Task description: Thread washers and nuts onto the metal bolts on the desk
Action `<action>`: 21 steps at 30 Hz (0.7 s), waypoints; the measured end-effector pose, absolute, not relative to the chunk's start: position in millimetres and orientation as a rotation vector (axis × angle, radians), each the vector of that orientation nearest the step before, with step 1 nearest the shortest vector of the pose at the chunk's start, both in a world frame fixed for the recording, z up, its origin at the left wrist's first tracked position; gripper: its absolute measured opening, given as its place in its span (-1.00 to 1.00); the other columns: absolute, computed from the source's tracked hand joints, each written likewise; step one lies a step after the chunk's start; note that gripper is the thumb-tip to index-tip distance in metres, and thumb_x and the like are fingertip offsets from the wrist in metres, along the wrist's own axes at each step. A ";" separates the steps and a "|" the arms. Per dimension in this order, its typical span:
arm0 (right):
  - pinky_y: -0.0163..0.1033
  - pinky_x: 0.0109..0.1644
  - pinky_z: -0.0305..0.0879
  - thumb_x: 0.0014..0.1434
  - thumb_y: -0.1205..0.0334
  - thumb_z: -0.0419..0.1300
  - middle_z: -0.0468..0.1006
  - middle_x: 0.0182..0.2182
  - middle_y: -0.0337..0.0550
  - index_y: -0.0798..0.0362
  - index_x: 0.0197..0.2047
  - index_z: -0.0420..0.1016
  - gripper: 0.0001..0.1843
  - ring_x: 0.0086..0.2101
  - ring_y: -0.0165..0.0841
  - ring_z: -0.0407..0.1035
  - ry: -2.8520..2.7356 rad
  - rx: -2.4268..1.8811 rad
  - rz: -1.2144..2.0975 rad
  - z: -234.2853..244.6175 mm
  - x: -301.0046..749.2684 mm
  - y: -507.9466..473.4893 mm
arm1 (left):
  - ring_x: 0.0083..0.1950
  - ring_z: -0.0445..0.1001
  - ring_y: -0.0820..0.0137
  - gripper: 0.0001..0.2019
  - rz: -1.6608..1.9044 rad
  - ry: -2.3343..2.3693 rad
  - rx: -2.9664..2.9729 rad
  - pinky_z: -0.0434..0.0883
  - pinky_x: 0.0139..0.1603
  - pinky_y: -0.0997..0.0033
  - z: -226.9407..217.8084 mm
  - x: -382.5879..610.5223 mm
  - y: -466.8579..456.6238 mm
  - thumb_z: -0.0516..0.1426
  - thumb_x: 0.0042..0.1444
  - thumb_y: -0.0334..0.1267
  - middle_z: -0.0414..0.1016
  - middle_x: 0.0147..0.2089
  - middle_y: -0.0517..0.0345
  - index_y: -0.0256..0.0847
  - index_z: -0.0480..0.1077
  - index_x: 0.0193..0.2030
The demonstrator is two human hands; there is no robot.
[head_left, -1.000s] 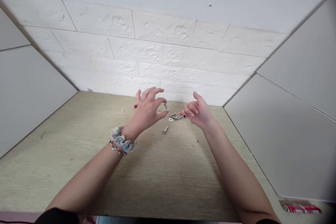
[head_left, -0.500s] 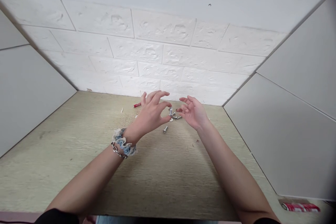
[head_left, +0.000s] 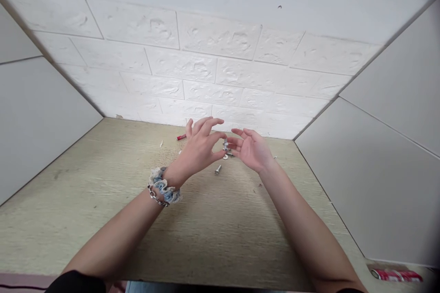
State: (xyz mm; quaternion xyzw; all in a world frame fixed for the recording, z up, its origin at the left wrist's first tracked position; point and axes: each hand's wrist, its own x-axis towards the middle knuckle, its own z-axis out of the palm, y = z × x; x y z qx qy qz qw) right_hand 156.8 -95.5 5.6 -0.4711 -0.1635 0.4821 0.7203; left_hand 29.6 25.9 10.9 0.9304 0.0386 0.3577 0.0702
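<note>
Between the thumb and index finger of my left hand (head_left: 202,146) a small silver bolt (head_left: 225,145) is pinched upright at its two ends. What looks like a nut sits partway along its shank. My right hand (head_left: 252,149) is just to the right, palm turned inward, with its fingers apart and the fingertips close beside the bolt; whether they touch it I cannot tell. Below the hands a loose bolt (head_left: 218,169) lies on the tabletop. A washer (head_left: 225,157) lies under the held bolt, and more bolts behind are partly hidden by my right fingers.
A small red cylinder (head_left: 180,137) lies behind my left hand, near the white brick-patterned wall (head_left: 199,73). Red batteries (head_left: 397,275) lie at the front right corner. Grey panels (head_left: 378,169) border the wooden tabletop (head_left: 103,183) on both sides.
My right hand's fingers have moved left, closer to the bolt. My left hand keeps its pinch, and the nut-like piece now shows lower on the shank. The view has shifted slightly.
</note>
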 end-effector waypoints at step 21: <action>-0.24 -0.25 0.20 0.03 0.06 0.09 0.07 -0.78 -0.37 0.05 -0.39 0.39 -0.77 -0.55 -0.39 0.22 -0.444 -1.004 1.097 4.3 147.8 -91.8 | 0.19 0.12 0.17 -0.80 1.073 0.087 2.794 -0.15 0.24 -0.08 7.1 31.1 23.2 0.19 -0.05 -0.21 0.25 0.13 0.07 -0.09 0.41 -0.23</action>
